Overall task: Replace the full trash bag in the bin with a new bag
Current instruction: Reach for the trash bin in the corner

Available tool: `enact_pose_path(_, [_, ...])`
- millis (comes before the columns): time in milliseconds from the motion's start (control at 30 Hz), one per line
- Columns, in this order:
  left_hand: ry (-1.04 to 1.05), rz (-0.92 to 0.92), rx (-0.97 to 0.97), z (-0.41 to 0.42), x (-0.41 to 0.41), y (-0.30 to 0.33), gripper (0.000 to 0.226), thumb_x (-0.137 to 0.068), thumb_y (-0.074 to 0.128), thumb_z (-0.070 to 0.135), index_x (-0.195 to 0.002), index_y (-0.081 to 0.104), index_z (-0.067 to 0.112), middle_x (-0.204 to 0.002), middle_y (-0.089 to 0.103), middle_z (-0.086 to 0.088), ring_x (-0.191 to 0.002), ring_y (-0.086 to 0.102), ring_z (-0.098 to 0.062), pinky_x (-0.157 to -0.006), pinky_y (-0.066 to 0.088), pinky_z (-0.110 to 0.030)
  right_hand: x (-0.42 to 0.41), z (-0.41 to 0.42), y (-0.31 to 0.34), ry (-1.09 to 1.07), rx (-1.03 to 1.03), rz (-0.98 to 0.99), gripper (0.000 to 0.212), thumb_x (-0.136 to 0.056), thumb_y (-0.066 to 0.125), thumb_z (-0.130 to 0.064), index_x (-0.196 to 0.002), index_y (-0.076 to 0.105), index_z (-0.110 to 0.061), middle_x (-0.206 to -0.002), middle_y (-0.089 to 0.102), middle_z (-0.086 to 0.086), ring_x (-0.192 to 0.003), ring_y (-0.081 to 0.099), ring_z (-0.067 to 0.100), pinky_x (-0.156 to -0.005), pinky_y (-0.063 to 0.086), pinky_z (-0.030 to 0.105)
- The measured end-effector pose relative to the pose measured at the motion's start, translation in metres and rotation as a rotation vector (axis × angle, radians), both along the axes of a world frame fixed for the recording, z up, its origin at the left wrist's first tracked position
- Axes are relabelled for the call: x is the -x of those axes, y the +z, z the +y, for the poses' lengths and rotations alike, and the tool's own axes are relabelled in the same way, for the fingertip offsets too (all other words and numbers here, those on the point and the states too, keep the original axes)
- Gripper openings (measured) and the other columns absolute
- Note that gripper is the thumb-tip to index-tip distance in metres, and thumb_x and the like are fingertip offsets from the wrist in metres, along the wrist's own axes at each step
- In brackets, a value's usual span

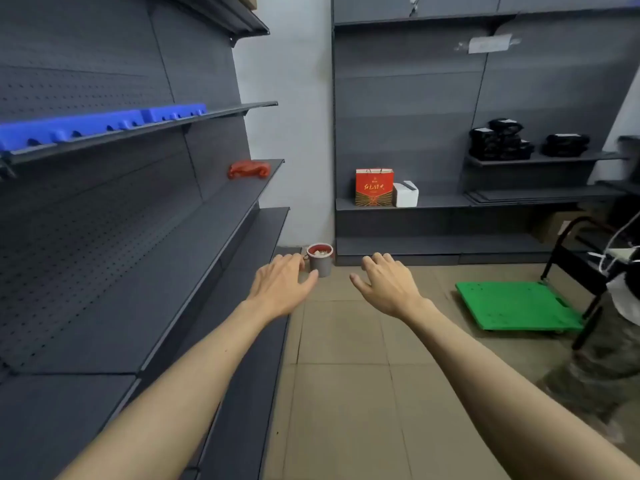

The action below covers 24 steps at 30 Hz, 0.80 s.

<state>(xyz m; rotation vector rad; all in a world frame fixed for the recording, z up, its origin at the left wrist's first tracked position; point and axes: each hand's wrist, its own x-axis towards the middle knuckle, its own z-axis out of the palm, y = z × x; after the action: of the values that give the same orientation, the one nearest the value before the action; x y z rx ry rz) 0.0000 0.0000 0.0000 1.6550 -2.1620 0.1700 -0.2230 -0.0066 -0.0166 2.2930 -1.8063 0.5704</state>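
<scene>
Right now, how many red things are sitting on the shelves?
2. A red crumpled bag lies on the left rack's middle shelf, and a red gift bag stands on the back rack beside a white box. Others may be hidden.

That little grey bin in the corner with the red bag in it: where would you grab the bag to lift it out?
Take the red bag by the edge folded over the grey bin rim, reaching down from above. The bin stands upright on the floor with its mouth open upward, so likely only that rim edge is reachable. Both the left hand and right hand are empty.
</scene>
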Motion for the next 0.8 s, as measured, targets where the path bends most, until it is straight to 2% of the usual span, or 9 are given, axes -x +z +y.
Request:
enact_pose_path(167, [0.044,-0.035,-0.081,-0.077,0.018,0.002,0.040,-0.093,0.036,0.056,-0.099,0.054,0.021,-0.095,0.061,0.003,-0.089,0.057,-0.019,-0.077,0.049,-0.038,0.026,-0.079,-0.004,0.011,-0.011,0.020,0.044,-0.095,0.040,-0.048,-0.106,0.059,-0.010,-0.106,0.063,0.010,-0.099,0.055,0.028,-0.079,0.045,0.038])
enact_pose_path(367, [0.047,-0.069,-0.083,-0.151,0.032,-0.005,0.044,-0.094,0.034,0.056,-0.104,0.055,0.019,-0.102,0.063,0.000,-0.092,0.057,-0.020,-0.079,0.048,-0.039,0.037,-0.160,-0.011,0.021,-0.017,0.028,0.047,-0.094,0.041,-0.049,-0.112,0.059,-0.009,-0.107,0.061,0.011,-0.100,0.054,0.028,-0.080,0.045,0.038])
enact_pose_path(800, [0.042,-0.053,-0.034,-0.347,0.008,-0.020,0.046,-0.093,0.036,0.056,-0.100,0.058,0.017,-0.104,0.066,-0.003,-0.095,0.058,-0.023,-0.084,0.044,-0.040,0.007,-0.349,-0.012,0.010,-0.005,0.048,0.042,-0.095,0.038,-0.050,-0.093,0.056,-0.012,-0.095,0.059,0.007,-0.084,0.049,0.022,-0.073,0.044,0.035])
